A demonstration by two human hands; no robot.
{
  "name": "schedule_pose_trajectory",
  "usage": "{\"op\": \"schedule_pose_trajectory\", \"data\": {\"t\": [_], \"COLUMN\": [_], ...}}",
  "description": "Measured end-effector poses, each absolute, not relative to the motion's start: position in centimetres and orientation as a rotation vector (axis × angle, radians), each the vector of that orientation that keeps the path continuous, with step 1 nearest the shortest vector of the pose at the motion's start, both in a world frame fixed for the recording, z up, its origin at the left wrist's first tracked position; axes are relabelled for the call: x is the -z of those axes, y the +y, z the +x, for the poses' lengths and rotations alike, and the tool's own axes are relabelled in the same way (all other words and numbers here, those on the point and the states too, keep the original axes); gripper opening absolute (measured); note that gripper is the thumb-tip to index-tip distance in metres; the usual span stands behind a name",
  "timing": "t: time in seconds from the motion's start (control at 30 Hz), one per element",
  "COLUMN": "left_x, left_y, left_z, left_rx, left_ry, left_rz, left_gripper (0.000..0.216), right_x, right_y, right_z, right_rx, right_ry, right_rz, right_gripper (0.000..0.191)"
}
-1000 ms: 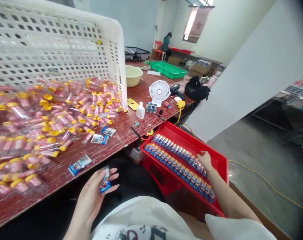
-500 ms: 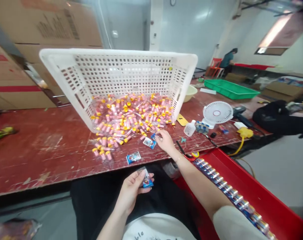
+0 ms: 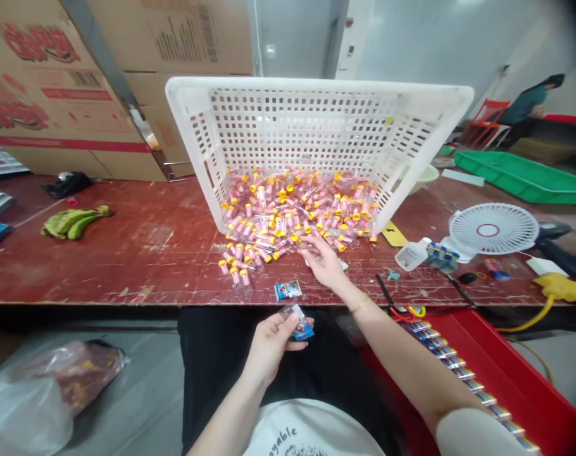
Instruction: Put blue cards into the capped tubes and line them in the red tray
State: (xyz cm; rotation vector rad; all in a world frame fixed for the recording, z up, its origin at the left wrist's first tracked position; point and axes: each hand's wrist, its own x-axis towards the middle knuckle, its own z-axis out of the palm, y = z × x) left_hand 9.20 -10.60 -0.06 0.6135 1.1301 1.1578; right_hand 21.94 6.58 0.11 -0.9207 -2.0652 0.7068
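And here's the left hand, down in front of the near edge of the table, thumb and fingers pinched firmly on a small blue-and-white packet in clear wrap. A second packet lies flat on the wood, close to that same near edge, just beyond the left hand.

Over to the right hand: it's stretched out above the table, fingers part curled at the front of the heap of pink tubes with yellow caps. Whether those fingertips grip a tube, I can't tell. A whitish piece peeks out beside that hand, mostly hidden.

The tubes fill the mouth of the white basket, whose open side faces the near edge, and they spill out onto the table, thickest toward the basket's near left corner.

Out toward the table's right end: a yellow card, a white bottle and a white fan. Below the near edge on that side sits a red tray, a row of shiny little items along it. Bananas lie well off to the left.
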Motion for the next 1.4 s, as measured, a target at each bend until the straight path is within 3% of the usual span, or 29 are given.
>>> {"op": "schedule_pose_trajectory", "data": {"t": [0.1,0.17,0.4,0.57,0.7,0.9,1.13,1.2,1.3,1.4], "left_x": [-0.2,-0.4,-1.2,-1.7,-1.1,-0.9,-1.0,-1.0,-1.1,-1.2], "left_y": [-10.7,-10.8,-11.0,-11.4,-11.4,-11.1,-11.2,-10.7,-10.0,-9.5], "left_z": [9.6,9.9,10.7,10.8,10.9,10.9,11.9,12.2,12.6,13.0], "left_rx": [-1.156,-1.157,-1.237,-1.211,-1.175,-1.173,-0.987,-1.002,-1.042,-1.062], "left_ry": [1.124,1.121,1.147,1.186,1.252,1.148,0.811,0.772,0.799,0.808], "left_rz": [0.66,0.667,0.794,0.946,1.04,0.886,0.475,0.385,0.276,0.261], "left_gripper": [0.035,0.032,0.024,0.025,0.026,0.03,0.028,0.026,0.024,0.022], "right_x": [-1.9,-3.0,-6.0,-7.1,-7.5,-5.9,-1.5,-0.9,-0.4,0.1], "right_y": [2.8,0.6,-2.6,-3.4,-3.6,-3.2,-4.7,-5.9,-7.9,-9.1], "right_z": [24.0,25.3,27.9,28.0,27.7,26.9,27.1,27.4,27.4,26.9], "right_rx": [-1.312,-1.47,-1.216,-1.227,-1.15,-1.519,-1.74,-1.705,-1.473,-1.2], "right_ry": [-1.727,-1.627,-1.731,-1.782,-1.961,-1.782,-1.537,-1.672,-1.834,-1.873], "right_rz": [-0.807,-0.796,-0.827,-0.834,-0.85,-0.798,-0.76,-0.719,-0.801,-0.967], "right_gripper": [0.038,0.033,0.021,0.034,0.032,0.04,0.027,0.043,0.087,0.097]}}
